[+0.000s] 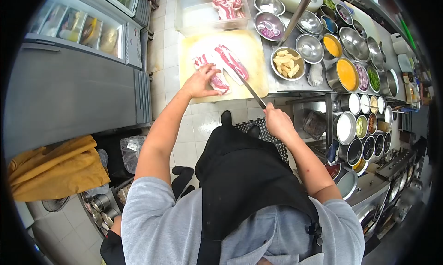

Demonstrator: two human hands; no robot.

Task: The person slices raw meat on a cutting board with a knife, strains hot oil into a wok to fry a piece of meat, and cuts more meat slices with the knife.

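Observation:
My right hand (278, 122) is closed round the handle of a long knife (254, 92). Its blade points away from me, and the tip lies at the near end of a strip of raw pork belly (232, 62). To the left, my left hand (202, 83) grips a second slab of pork belly (218, 83), thumb at the near end and bent fingers over its top. That hand covers the middle of the slab. Both pieces lie side by side on a pale yellow cutting board (253, 48).
Behind the board stands a clear plastic tub (196, 19) with more pork (228, 6). Metal bowls crowd the right counter, including sliced onions (270, 30) and yellow chunks (287, 64). A metal post (299, 15) rises there. A glass-topped fridge (83, 34) is at left; someone's dark sleeve (113, 249) shows lower left.

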